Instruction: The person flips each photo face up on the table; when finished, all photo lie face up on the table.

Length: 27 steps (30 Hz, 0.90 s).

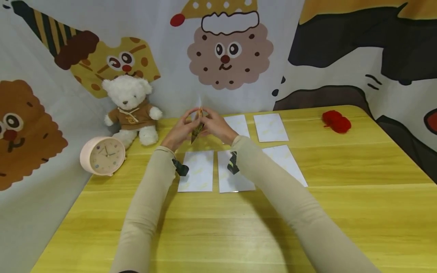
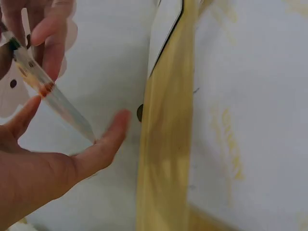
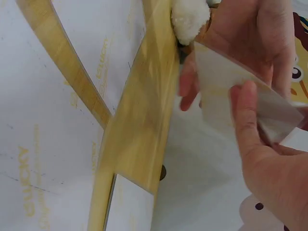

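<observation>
In the head view both hands meet over the back of the table around a photo print [image 1: 197, 131], seen nearly edge-on. My left hand [image 1: 181, 131] holds it from the left; in the left wrist view its fingertips touch the print's face and lower edge. My right hand [image 1: 218, 126] grips it from the other side, thumb [image 3: 248, 110] pressed flat on the pale back in the right wrist view. Colours show on the print's other side. Below the hands lie white-backed prints [image 1: 198, 170] with faint yellow lettering, partly covered by the right sleeve.
A white teddy bear [image 1: 131, 98] in a brown hoodie sits at the back left, behind a pink alarm clock [image 1: 107, 155]. A fuzzy red object [image 1: 336, 121] lies at the back right. A cartoon-printed curtain [image 1: 232, 57] hangs along the table's far edge.
</observation>
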Each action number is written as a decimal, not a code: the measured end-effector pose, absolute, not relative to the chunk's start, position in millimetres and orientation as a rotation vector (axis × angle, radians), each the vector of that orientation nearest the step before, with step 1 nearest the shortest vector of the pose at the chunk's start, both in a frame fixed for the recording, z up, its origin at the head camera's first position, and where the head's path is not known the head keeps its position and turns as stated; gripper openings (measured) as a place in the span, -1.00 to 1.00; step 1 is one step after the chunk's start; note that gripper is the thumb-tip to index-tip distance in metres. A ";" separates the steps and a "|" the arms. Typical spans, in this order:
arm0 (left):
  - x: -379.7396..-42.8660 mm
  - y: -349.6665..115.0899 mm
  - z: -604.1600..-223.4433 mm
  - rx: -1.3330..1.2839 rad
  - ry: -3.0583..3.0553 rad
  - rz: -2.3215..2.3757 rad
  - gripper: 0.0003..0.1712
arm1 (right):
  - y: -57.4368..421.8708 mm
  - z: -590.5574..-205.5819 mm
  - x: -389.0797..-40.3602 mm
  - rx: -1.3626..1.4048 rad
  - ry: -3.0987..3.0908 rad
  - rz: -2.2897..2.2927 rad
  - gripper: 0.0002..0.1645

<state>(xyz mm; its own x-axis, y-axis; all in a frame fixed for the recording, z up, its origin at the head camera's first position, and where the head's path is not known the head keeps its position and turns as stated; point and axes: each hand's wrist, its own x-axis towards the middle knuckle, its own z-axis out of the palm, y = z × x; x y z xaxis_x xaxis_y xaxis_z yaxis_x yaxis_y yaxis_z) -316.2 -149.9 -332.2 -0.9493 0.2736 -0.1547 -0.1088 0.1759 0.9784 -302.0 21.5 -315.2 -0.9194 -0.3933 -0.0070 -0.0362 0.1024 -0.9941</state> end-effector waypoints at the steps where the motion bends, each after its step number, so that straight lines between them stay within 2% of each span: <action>1: -316.2 -150.1 -331.7 0.159 2.193 1.834 -0.32 | 21.5 -315.6 -302.7 -0.425 2.122 -1.900 -0.28; 5: -317.4 -152.4 -332.5 0.139 2.368 1.737 -0.28 | 25.7 -321.2 -304.6 -0.405 2.151 -1.934 -0.11; 9: -318.6 -158.3 -336.9 0.117 2.492 1.637 -0.32 | 33.7 -330.5 -307.7 -0.378 2.227 -1.884 -0.02; 20: -324.5 -177.5 -343.3 0.090 2.539 1.625 -0.44 | 37.0 -350.7 -316.9 -0.351 2.585 -1.537 -0.10; 27: -336.0 -184.0 -352.2 0.083 2.709 1.357 -0.49 | 23.5 -360.6 -328.7 -0.334 2.767 -1.189 -0.19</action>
